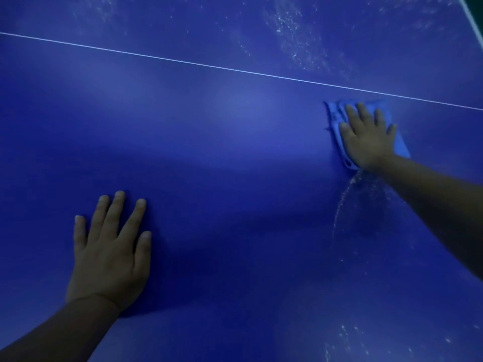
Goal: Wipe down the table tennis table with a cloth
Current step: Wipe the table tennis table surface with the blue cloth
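Note:
The blue table tennis table [222,152] fills the view, crossed by a thin white centre line [235,70]. My right hand [367,138] lies flat with fingers spread on a folded blue cloth [401,147], pressing it to the surface just below the line at the right. The cloth's edges show left of and beyond the fingers. My left hand [112,254] rests palm down on the bare table at the lower left, fingers apart, holding nothing.
Whitish dusty smears [295,40] cover the surface beyond the line at the upper right. A streak of white specks [347,202] trails below the cloth, and more specks [347,338] sit at the bottom right. The table's white edge [473,20] shows at the top right corner.

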A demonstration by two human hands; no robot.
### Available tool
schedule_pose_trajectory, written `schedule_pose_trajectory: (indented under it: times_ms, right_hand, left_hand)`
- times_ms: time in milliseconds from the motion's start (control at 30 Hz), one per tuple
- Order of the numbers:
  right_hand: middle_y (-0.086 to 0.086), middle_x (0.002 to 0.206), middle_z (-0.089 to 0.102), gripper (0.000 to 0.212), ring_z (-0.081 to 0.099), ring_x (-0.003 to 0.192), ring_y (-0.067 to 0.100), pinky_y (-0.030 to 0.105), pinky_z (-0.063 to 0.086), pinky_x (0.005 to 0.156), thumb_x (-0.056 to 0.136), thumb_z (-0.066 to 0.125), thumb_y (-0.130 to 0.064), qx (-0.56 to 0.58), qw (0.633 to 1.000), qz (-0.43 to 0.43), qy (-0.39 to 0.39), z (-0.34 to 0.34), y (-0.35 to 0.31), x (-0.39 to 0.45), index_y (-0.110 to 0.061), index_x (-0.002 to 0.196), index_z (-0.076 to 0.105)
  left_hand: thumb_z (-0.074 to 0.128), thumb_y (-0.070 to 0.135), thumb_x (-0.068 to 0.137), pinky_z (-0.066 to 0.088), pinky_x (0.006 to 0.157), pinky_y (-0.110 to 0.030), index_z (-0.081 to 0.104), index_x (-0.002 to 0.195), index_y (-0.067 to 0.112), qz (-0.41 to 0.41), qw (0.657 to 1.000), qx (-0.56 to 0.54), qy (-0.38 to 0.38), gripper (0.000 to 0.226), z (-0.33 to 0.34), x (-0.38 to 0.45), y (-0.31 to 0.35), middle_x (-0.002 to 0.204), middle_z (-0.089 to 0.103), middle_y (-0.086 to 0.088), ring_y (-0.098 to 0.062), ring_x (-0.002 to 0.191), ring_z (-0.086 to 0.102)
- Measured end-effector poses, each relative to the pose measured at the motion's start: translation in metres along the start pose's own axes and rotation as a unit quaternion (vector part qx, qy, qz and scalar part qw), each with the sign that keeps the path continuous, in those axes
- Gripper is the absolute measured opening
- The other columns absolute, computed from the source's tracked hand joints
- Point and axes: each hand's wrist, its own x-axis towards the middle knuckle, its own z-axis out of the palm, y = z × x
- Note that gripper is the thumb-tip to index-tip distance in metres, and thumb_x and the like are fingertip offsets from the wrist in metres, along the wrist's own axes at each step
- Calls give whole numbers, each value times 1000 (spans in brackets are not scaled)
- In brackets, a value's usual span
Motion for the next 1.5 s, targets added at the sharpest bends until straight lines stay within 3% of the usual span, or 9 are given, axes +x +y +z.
schedule_pose_trajectory:
  times_ms: [100,300,400,533,700,867,1100,1400,1500]
  right_hand:
    - [9,164,20,61,16,149,44,70,16,112,100,20,-49,25,995,-35,-89,6,-12,-41,-25,156,24]
    - [2,160,33,51,23,149,40,62,11,116,100,36,-49,50,860,-488,-137,-1,-43,-132,-34,148,42]
    - [7,162,27,60,23,148,37,56,20,112,97,16,-52,-23,978,-177,-105,13,15,-40,-34,153,26]
    - [-6,167,8,57,5,152,33,65,7,117,104,25,-50,66,970,198,-123,15,68,-11,-33,158,18]
    - [11,160,31,60,23,146,46,73,20,108,98,27,-48,44,994,-49,-90,11,-21,-139,-23,153,34]
    - [2,162,28,54,22,148,42,69,14,113,100,41,-49,66,900,-421,-90,6,-41,-218,-37,152,35]
    - [-3,165,18,68,11,151,34,65,9,116,94,19,-58,70,983,141,-93,12,21,-108,-32,156,25]
    - [1,161,32,51,23,148,40,67,15,114,102,35,-51,88,936,-331,-83,-9,-66,-319,-35,150,39]
    - [6,157,38,59,31,144,44,72,21,109,95,33,-51,53,978,-190,-66,-3,-29,-259,-33,151,34]
  left_hand:
    - [18,49,96,-3,122,-51,33,154,19,0,1000,0,-5,67,0,1,-1,165,18,-8,-22,154,3]
    - [19,50,97,-7,122,-47,34,154,20,-1,1000,9,1,66,3,1,-3,165,18,-8,-22,154,4]
    - [20,50,97,-10,120,-41,35,153,20,0,1000,6,9,66,3,3,-2,164,20,-8,-23,153,5]
    - [21,50,97,-9,121,-43,35,153,20,4,1000,7,14,66,5,2,-4,164,19,-8,-22,153,4]
    - [20,51,97,-6,121,-48,34,154,20,8,1000,7,12,67,6,2,-5,164,18,-9,-23,153,4]
    - [20,54,95,-4,122,-50,34,154,20,12,1000,4,12,69,5,2,-5,165,18,-9,-23,153,3]
    - [21,58,92,0,120,-53,37,153,19,18,999,2,27,74,4,0,-2,164,20,-11,-26,153,7]
    - [16,69,84,-7,119,-53,22,158,24,12,999,-4,-35,87,3,7,-11,167,7,-4,-21,153,-3]
    - [21,65,82,-8,120,-49,18,159,22,0,996,-56,-70,87,-9,4,-13,167,6,-2,-19,153,-5]
